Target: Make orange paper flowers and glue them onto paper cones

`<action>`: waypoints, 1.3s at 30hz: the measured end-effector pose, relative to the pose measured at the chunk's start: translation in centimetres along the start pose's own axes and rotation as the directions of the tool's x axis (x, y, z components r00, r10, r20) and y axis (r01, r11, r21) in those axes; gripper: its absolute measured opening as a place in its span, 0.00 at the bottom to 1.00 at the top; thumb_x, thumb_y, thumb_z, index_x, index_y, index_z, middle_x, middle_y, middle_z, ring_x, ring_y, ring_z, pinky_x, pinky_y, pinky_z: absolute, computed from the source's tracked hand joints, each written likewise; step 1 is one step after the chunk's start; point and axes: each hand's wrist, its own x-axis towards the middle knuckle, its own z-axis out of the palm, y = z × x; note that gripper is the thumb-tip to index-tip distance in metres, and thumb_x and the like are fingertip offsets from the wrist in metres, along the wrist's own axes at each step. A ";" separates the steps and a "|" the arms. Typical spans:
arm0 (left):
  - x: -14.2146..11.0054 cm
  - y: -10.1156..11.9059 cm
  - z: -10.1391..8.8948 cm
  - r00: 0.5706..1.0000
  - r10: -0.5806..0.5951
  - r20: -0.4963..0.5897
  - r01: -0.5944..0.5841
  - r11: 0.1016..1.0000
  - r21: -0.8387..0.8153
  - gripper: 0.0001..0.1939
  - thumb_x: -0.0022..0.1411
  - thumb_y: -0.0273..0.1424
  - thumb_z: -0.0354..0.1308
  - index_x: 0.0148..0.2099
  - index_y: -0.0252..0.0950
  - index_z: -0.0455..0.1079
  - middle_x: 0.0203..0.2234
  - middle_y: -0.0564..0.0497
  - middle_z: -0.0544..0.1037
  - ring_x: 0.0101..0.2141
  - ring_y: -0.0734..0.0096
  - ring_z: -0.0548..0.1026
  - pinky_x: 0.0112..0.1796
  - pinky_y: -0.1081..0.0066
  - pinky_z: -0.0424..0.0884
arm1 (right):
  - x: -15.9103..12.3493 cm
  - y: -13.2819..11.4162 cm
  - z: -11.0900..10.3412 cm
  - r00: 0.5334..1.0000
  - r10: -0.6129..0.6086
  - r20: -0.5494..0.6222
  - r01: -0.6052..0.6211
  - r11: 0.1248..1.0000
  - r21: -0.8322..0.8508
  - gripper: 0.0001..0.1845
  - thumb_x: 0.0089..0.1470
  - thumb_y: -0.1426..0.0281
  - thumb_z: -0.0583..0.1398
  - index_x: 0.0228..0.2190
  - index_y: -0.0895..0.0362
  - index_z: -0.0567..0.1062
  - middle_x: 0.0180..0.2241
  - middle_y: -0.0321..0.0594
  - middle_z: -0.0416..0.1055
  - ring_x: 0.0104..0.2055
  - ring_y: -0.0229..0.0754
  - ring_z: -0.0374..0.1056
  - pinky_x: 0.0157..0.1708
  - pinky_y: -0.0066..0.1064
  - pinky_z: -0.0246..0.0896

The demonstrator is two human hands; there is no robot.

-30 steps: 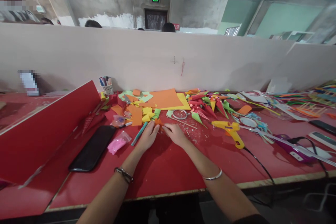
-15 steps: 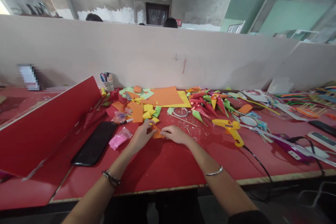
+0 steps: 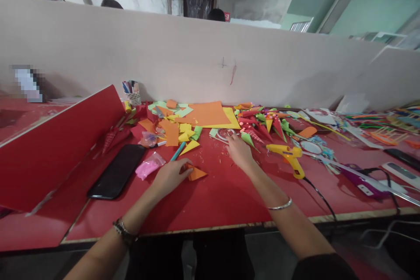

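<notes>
My left hand (image 3: 172, 177) is closed on a folded orange paper piece (image 3: 197, 173), pinched at its left end, its pointed tip lying to the right on the red table. My right hand (image 3: 240, 151) stretches forward with its fingers out over a pale ring like a roll of tape (image 3: 223, 134). The fingertips reach the ring's near edge; I cannot tell whether they touch it. A teal stick-like pen (image 3: 177, 151) and a yellow paper cone (image 3: 189, 147) lie just beyond my left hand. A green cone (image 3: 247, 139) is beside my right fingers.
A yellow glue gun (image 3: 288, 156) with a black cord lies to the right. Red and green cones (image 3: 262, 124) are heaped behind it. Orange sheets (image 3: 210, 113) lie at the back. On the left are a black phone (image 3: 117, 171), a pink packet (image 3: 150, 166) and a leaning red board (image 3: 62, 148).
My right hand has let go of the orange paper and moved forward and right to the pale ring. My left hand still holds the paper. The camera view has tilted down slightly.
</notes>
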 end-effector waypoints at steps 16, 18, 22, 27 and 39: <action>-0.6 1.9 -1.3 0.997 0.081 0.015 -0.082 0.975 0.207 0.17 0.54 0.43 0.51 0.43 0.39 0.64 0.31 0.51 0.73 0.32 0.66 0.71 0.28 0.73 0.62 | 0.2 0.9 -0.2 0.982 0.042 0.182 -0.019 0.992 -0.128 0.12 0.55 0.75 0.48 0.37 0.59 0.69 0.45 0.48 0.63 0.40 0.40 0.66 0.35 0.27 0.57; -0.8 2.2 -1.0 0.986 0.162 -0.032 -0.147 0.951 0.271 0.20 0.53 0.43 0.52 0.46 0.38 0.63 0.38 0.47 0.70 0.34 0.64 0.71 0.30 0.71 0.64 | 0.1 1.0 -0.2 0.983 0.032 0.183 -0.010 0.992 -0.125 0.12 0.55 0.73 0.48 0.37 0.59 0.69 0.46 0.48 0.62 0.40 0.40 0.65 0.35 0.27 0.57; -0.8 2.6 -0.9 0.925 0.377 -0.043 -0.328 0.851 0.410 0.24 0.52 0.40 0.55 0.50 0.37 0.60 0.44 0.43 0.63 0.37 0.64 0.69 0.35 0.67 0.65 | 0.4 1.3 -0.3 0.986 0.022 0.165 -0.004 0.994 -0.109 0.11 0.54 0.74 0.49 0.36 0.59 0.69 0.41 0.47 0.65 0.40 0.40 0.65 0.33 0.26 0.56; -0.8 3.1 -1.0 0.897 0.441 0.023 -0.399 0.786 0.472 0.08 0.56 0.34 0.53 0.37 0.37 0.68 0.40 0.48 0.65 0.40 0.64 0.67 0.40 0.64 0.62 | 0.6 1.7 -0.6 0.993 0.001 0.117 0.006 0.998 -0.065 0.09 0.52 0.75 0.51 0.34 0.59 0.69 0.38 0.44 0.69 0.38 0.40 0.65 0.33 0.27 0.54; -1.1 6.3 0.2 0.950 0.312 0.015 -0.310 0.948 -0.077 0.08 0.58 0.31 0.49 0.31 0.35 0.68 0.31 0.51 0.70 0.30 0.75 0.68 0.32 0.75 0.62 | -1.5 2.7 -1.3 0.999 0.002 0.048 -0.006 0.997 0.082 0.09 0.53 0.75 0.49 0.37 0.57 0.67 0.31 0.41 0.71 0.32 0.38 0.66 0.27 0.25 0.51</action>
